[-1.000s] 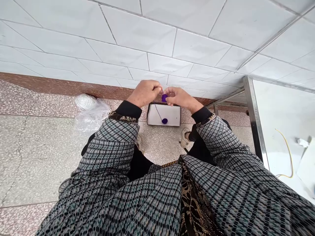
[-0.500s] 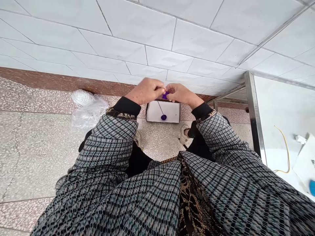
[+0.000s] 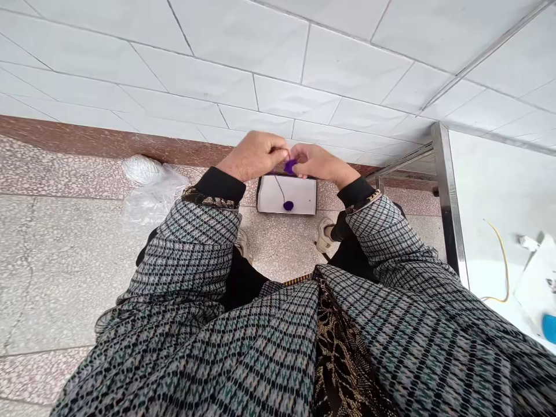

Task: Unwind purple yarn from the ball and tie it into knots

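The right hand (image 3: 320, 163) has the small purple piece (image 3: 290, 167) pinched in its grip, just right of the left hand (image 3: 255, 155)'s fingertips; those are together, on what I can't tell. Below, a purple yarn ball (image 3: 288, 205) lies in the box (image 3: 304, 194).

A tiled indoor room, home or small workroom, it cannot be told!
Twelve o'clock is filled by a white tiled wall (image 3: 278, 52), edged at ten by reddish-brown skirting (image 3: 108, 139); nine is taken by speckled floor (image 3: 65, 260); at three, a metal-framed white table (image 3: 482, 185) is seen, bearing a yellow cord (image 3: 505, 272); and yarn work is suggested by a white yarn ball (image 3: 141, 169) towards ten, a purple ball (image 3: 288, 205) dead centre!
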Available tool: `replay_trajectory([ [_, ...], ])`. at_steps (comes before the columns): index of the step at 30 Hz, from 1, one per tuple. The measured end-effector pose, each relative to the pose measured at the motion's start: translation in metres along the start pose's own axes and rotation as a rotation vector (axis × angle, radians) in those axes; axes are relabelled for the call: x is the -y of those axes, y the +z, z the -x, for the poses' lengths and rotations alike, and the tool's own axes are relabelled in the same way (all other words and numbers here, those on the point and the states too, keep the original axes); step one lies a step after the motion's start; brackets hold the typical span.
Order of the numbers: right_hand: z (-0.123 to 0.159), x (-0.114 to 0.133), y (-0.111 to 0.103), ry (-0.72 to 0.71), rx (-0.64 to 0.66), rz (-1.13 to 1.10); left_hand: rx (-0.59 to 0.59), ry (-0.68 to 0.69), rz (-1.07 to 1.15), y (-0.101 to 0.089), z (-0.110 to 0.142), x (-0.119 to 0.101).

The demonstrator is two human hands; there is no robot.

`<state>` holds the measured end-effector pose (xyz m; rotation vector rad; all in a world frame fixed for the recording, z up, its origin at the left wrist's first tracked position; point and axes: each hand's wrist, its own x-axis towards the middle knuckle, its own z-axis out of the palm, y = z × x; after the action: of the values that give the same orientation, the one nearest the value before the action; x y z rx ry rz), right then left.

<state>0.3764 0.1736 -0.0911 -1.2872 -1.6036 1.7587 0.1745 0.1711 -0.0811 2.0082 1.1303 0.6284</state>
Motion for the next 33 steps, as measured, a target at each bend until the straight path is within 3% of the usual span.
replay_trajectory([
  [2, 0.004, 0.004, 0.001, -0.039, 0.112, -0.07, -0.076, -0.054, -0.049, -0.005, -0.002, 0.006],
  [5, 0.007, 0.015, 0.0, -0.168, -0.002, -0.276, -0.066, -0.116, -0.076, -0.004, -0.003, 0.008],
  [8, 0.004, 0.019, 0.0, -0.246, -0.219, -0.365, 0.134, -0.052, 0.0, 0.004, -0.001, 0.0],
  [11, -0.003, 0.013, 0.002, -0.138, -0.274, -0.26, 0.28, 0.041, 0.06, 0.008, 0.002, -0.007],
  [14, -0.004, 0.005, 0.003, 0.023, -0.116, -0.072, 0.173, 0.03, 0.02, 0.003, 0.003, -0.006],
  [18, 0.004, 0.004, 0.0, 0.022, 0.122, -0.111, -0.029, -0.068, -0.103, -0.007, 0.0, 0.007],
  [22, 0.004, 0.006, -0.008, -0.107, 0.051, -0.4, -0.039, -0.124, -0.142, -0.004, -0.003, 0.014],
  [25, -0.003, 0.003, -0.012, -0.231, -0.134, -0.48, 0.132, -0.074, -0.081, 0.004, -0.003, 0.008],
  [29, -0.011, -0.004, -0.011, -0.213, -0.293, -0.351, 0.327, 0.056, 0.025, 0.01, -0.001, -0.005],
  [31, -0.011, -0.007, -0.008, -0.122, -0.292, -0.18, 0.327, 0.072, 0.041, 0.008, 0.0, -0.007],
  [33, -0.006, -0.007, -0.005, -0.025, -0.174, -0.012, 0.255, 0.054, 0.031, 0.004, 0.001, -0.006],
])
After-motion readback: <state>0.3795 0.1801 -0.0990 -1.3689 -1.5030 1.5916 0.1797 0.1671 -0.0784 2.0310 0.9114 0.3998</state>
